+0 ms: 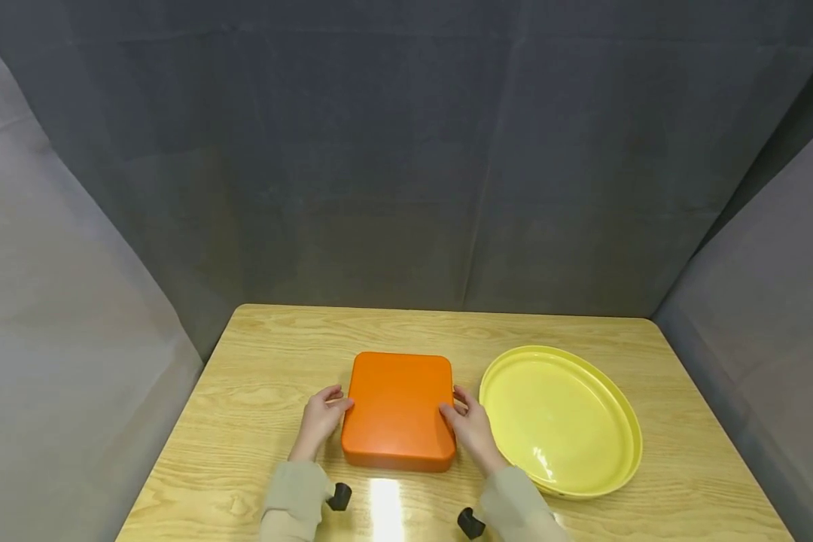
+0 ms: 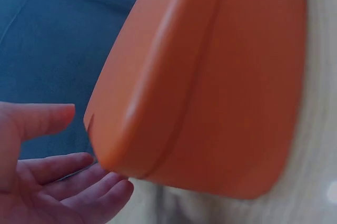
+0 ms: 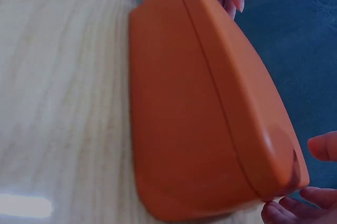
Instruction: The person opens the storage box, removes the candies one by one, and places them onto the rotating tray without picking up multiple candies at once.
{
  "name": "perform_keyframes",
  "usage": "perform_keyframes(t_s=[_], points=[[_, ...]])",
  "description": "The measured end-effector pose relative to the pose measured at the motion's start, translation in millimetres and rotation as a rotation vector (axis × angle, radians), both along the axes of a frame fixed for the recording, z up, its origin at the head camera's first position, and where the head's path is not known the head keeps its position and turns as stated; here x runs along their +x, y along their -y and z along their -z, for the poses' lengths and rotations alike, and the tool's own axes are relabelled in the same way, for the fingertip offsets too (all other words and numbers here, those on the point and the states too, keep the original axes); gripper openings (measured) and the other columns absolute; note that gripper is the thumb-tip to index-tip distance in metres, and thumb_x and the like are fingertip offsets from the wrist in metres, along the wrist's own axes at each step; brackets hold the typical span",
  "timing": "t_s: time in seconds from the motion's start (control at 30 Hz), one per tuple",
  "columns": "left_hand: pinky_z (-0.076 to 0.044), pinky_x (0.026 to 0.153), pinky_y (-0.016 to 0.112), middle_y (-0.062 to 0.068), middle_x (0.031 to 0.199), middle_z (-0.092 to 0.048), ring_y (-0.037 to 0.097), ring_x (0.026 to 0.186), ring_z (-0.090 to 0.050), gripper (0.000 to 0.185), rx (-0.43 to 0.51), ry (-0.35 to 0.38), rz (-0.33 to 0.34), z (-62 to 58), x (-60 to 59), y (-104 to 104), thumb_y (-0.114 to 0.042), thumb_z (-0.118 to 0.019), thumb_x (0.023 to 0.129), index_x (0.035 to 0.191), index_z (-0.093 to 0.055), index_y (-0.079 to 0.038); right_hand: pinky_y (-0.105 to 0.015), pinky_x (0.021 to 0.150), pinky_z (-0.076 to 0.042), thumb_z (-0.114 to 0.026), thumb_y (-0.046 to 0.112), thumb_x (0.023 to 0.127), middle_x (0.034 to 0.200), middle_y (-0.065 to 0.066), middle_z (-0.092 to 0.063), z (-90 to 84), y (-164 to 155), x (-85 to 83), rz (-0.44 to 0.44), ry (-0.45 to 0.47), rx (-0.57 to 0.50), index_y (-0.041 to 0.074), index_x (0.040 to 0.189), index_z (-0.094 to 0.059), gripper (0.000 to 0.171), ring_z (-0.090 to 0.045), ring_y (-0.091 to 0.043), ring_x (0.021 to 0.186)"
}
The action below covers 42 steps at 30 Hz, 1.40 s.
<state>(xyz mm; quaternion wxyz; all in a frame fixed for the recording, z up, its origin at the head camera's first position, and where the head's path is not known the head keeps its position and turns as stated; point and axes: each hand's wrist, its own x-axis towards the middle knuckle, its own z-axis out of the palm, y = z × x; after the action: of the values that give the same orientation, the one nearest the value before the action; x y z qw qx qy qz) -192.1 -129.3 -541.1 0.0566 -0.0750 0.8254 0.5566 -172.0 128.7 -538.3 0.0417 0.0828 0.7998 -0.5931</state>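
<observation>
An orange, round-cornered box (image 1: pixel 398 410) lies on the wooden table, with a seam running around its side. My left hand (image 1: pixel 321 418) is at the box's left side. In the left wrist view, its thumb stands off the box, and the relaxed fingers (image 2: pixel 79 182) reach the side near a corner. On the opposite side is my right hand (image 1: pixel 473 429), its thumb over the top edge in the head view. The right wrist view shows that thumb (image 3: pixel 324 146) a little apart from the box, while the fingertips (image 3: pixel 276 211) touch the side by the seam.
To the right of the box, close to my right forearm, a large yellow round tray (image 1: pixel 558 421) with a raised rim lies on the wooden table (image 1: pixel 244 436). Dark cloth (image 1: pixel 379 165) hangs behind the table, and grey cloth flanks both sides.
</observation>
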Motion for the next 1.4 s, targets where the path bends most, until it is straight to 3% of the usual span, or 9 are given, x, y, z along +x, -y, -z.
perform_keyframes(t_s=[0.27, 0.5, 0.7, 1.0, 1.2, 1.4], points=[[-0.047, 0.087, 0.042, 0.028, 0.121, -0.052, 0.038, 0.110, -0.052, 0.048, 0.001, 0.041, 0.077, -2.0, -25.7, 2, -0.014, -0.056, 0.090, 0.127, -0.044, 0.014, -0.046, 0.092, -0.042, -0.053, 0.011, 0.091, 0.136, -0.026, -0.038, -3.4, 4, -25.1, -0.001, 0.064, 0.038, -0.007, 0.137, -0.033, 0.054, -0.043, -0.040, 0.120], [-0.047, 0.087, 0.041, 0.026, 0.117, -0.056, 0.035, 0.108, -0.055, 0.038, 0.012, 0.026, 0.105, -4.9, -37.1, -4, -0.010, -0.056, 0.089, 0.120, -0.053, 0.012, -0.045, 0.092, -0.043, -0.051, 0.008, 0.091, 0.133, -0.027, -0.042, -2.6, 3, -36.4, -0.005, 0.100, -0.011, -0.008, 0.136, -0.035, 0.050, -0.044, -0.040, 0.118], [-0.048, 0.083, 0.041, 0.026, 0.110, -0.060, 0.035, 0.101, -0.058, 0.031, -0.033, 0.025, 0.058, -10.5, -39.9, -11, -0.007, -0.057, 0.088, 0.113, -0.059, 0.012, -0.044, 0.092, -0.043, -0.051, 0.004, 0.091, 0.132, -0.029, -0.042, 1.0, 2, -41.2, -0.001, 0.107, -0.020, -0.011, 0.136, -0.033, 0.050, -0.044, -0.040, 0.118], [-0.052, 0.073, 0.038, 0.026, 0.100, -0.063, 0.032, 0.085, -0.063, 0.025, 0.003, 0.022, -0.055, -10.3, -38.7, -19, 0.001, -0.058, 0.085, 0.108, -0.062, 0.011, -0.043, 0.092, -0.043, -0.053, 0.005, 0.091, 0.131, -0.023, -0.045, 0.3, 4, -42.6, 0.002, 0.118, 0.028, -0.003, 0.135, -0.040, 0.047, -0.047, -0.036, 0.117], [-0.053, 0.074, 0.038, 0.029, 0.106, -0.060, 0.034, 0.089, -0.062, 0.028, 0.113, 0.050, -0.106, -4.7, -38.3, -22, 0.004, -0.057, 0.084, 0.111, -0.060, 0.012, -0.042, 0.091, -0.044, -0.053, 0.002, 0.090, 0.130, -0.023, -0.046, -3.4, 5, -43.1, 0.007, 0.132, 0.059, -0.005, 0.134, -0.040, 0.047, -0.048, -0.036, 0.115], [-0.050, 0.082, 0.040, 0.031, 0.117, -0.054, 0.039, 0.102, -0.056, 0.033, 0.226, 0.092, -0.173, -2.9, -41.1, -22, 0.008, -0.056, 0.083, 0.116, -0.056, 0.013, -0.042, 0.093, -0.042, -0.052, 0.000, 0.089, 0.132, -0.026, -0.042, -5.4, 5, -44.3, 0.002, 0.149, 0.036, -0.008, 0.137, -0.033, 0.051, -0.047, -0.036, 0.116]])
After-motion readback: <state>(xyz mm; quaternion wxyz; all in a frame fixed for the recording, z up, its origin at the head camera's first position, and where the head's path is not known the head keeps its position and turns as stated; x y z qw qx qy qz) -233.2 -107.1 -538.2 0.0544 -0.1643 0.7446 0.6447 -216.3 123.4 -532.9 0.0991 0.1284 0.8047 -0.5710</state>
